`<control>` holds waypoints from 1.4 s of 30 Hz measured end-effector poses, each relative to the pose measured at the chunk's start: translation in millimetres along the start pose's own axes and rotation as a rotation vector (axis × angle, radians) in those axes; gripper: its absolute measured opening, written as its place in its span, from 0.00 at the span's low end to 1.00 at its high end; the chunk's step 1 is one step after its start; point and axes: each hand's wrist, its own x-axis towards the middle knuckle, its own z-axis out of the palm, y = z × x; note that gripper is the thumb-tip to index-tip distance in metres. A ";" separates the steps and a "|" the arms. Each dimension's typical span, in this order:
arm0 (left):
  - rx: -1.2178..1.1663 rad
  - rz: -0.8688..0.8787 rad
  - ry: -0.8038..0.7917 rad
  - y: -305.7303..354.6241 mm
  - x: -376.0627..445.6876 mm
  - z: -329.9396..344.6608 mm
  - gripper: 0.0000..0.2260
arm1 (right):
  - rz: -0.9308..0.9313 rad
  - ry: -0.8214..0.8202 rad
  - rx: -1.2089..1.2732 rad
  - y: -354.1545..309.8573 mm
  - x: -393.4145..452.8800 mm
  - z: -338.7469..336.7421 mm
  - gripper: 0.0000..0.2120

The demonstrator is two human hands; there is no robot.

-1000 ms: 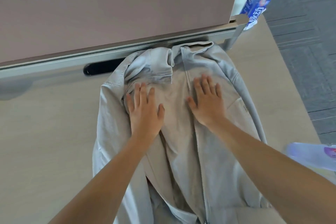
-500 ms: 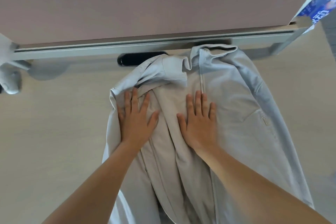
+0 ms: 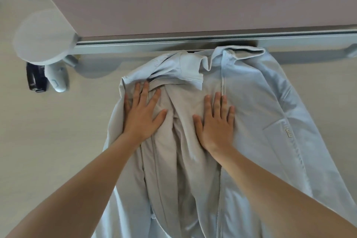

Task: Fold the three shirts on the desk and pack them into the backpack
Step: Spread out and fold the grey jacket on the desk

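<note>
While the desk fills most of the frame, I'd judge the step in hand to be smoothing the shirt, a pale zip-front garment running from upper centre down to the bottom edge. To do it well, I'd sweep both palms outward from the bunched middle folds, flattening the turned-back left panel before folding. My left hand lies flat, fingers spread wide, on that crumpled panel left of centre; my right hand presses flat, fingers straight, just beside the zip. Neither hand grips cloth. No backpack shows.
</note>
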 end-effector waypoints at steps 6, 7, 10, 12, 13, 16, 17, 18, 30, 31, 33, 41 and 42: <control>-0.168 -0.144 0.002 17.0 -18.4 -19.8 0.31 | -0.052 0.067 0.374 -37.0 18.7 -31.9 0.27; -0.197 -0.183 0.012 20.2 -24.3 -21.3 0.30 | -0.046 0.064 0.410 -41.2 27.4 -37.8 0.26; -0.268 -0.273 0.015 25.7 -38.3 -22.9 0.28 | 0.021 -0.006 0.525 -48.4 55.0 -50.7 0.24; -0.296 -0.284 0.023 27.4 -41.6 -23.4 0.25 | 0.039 -0.054 0.591 -48.5 65.8 -56.1 0.23; -0.313 -0.278 0.039 28.5 -42.8 -24.3 0.23 | 0.033 -0.058 0.610 -46.9 68.3 -58.2 0.22; -0.375 -0.238 0.080 35.6 -43.7 -25.7 0.20 | -0.010 -0.012 0.609 -37.0 67.1 -66.4 0.22; -0.396 -0.213 0.084 40.4 -44.0 -27.6 0.19 | -0.026 0.012 0.608 -31.7 65.9 -70.6 0.22; -0.419 -0.192 0.089 47.4 -44.6 -30.7 0.18 | -0.042 0.039 0.609 -25.5 65.0 -75.7 0.22; -0.380 0.002 -0.256 210.3 -53.1 -51.6 0.25 | -0.078 -0.088 0.731 37.7 92.3 -156.9 0.29; -0.352 0.003 -0.348 216.2 -52.6 -46.2 0.27 | -0.097 -0.124 0.691 42.9 89.0 -156.9 0.29; -0.315 0.010 -0.414 219.4 -56.4 -34.3 0.28 | -0.079 -0.199 0.660 52.7 74.8 -151.1 0.26; -0.251 -0.023 -0.294 191.2 -114.8 -34.0 0.26 | -0.009 -0.319 0.632 49.7 15.6 -100.9 0.17; -0.260 -0.032 -0.295 187.8 -125.5 -34.1 0.25 | -0.015 -0.313 0.598 47.6 12.0 -97.1 0.19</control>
